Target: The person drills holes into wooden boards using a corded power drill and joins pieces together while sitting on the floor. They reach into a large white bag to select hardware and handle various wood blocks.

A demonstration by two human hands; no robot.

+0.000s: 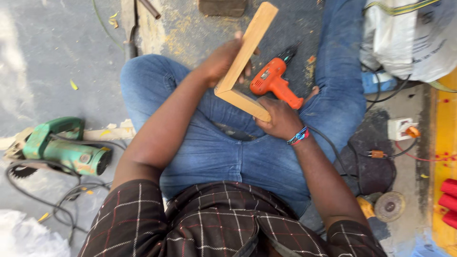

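Checked shirt [209, 223], both hands' fingers [278, 110] closed around wooden L-frame [240, 71]

Surface: grey concrete floor [57, 52] you sit on | Left: green circular saw [62, 150] with black cable [62, 202] | Far: orange drill [273, 83] between your legs | Right: white socket block [399, 128], grinding disc [389, 206], white sack [409, 38]
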